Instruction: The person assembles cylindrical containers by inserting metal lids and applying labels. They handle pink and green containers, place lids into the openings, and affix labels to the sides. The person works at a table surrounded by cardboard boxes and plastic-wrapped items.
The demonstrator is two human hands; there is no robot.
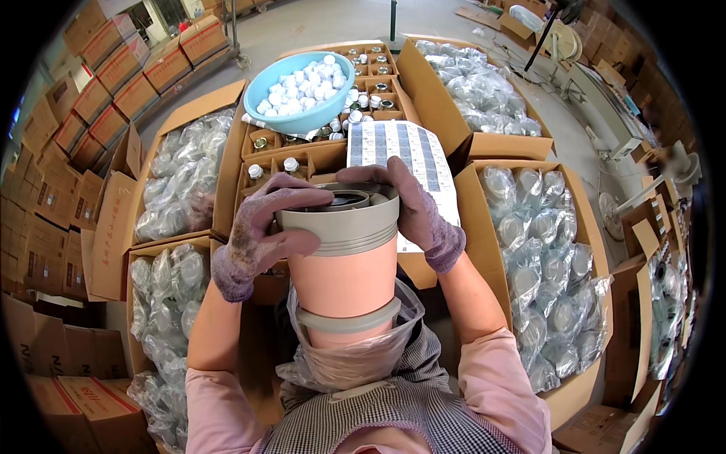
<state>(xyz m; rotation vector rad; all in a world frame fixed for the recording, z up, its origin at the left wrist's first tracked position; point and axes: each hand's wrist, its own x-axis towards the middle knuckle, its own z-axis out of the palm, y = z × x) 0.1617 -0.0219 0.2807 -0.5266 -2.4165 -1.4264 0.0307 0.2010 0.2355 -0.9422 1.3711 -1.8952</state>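
Observation:
A large pink canister (344, 280) stands upright against my apron, its lower part inside a clear plastic bag (333, 369). On top is a wide grey lid (348, 236) with a ribbed band and a dark round opening. My left hand (261, 219), in a purple-grey glove, clasps the lid's left side, thumb on the front and fingers over the top. From the right, my right hand (414, 208), gloved alike, curls its fingers over the lid's far rim. Its thumb is mostly hidden. A grey band circles the canister lower down, just above the bag.
A blue basin (253, 94) full of white caps rests on divided cartons of bottles ahead. A printed sheet (435, 163) lies beside it. Open cartons (473, 227) of plastic-wrapped clear jars flank me on both sides. Stacked boxes (98, 98) line the left.

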